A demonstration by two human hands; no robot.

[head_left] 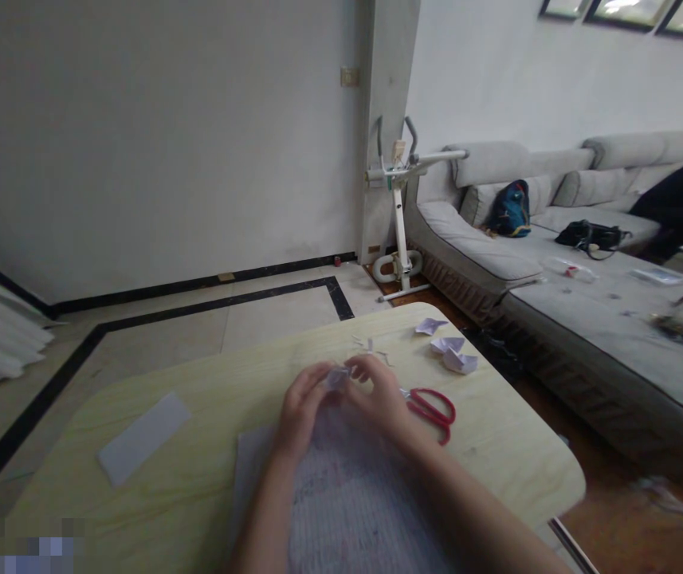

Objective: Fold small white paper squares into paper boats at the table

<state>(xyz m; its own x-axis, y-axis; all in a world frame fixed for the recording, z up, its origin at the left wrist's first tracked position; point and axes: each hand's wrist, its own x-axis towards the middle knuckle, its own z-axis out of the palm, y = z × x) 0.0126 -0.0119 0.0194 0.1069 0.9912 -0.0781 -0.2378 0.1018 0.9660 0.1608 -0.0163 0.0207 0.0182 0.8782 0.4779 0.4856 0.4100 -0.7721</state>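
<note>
Between my two hands is a small folded piece of white paper (337, 378), held over the far edge of a written sheet of lined paper (347, 502). My left hand (304, 402) grips it from the left with curled fingers. From the right, my right hand (377, 395) pinches it between thumb and fingers. Just right of my right hand lie scissors with red handles (433, 410), their blades partly hidden by it. Beyond, several folded paper shapes (453, 353) sit at the table's far right, and small paper scraps (370, 344) lie ahead of my hands.
A folded white paper strip (143, 437) lies on the left of the pale wooden table (210, 399). Past its rounded right edge stands a grey sofa (604, 319) with bags on it. An exercise machine (399, 215) is by the wall. Part of a person (679, 199) shows at far right.
</note>
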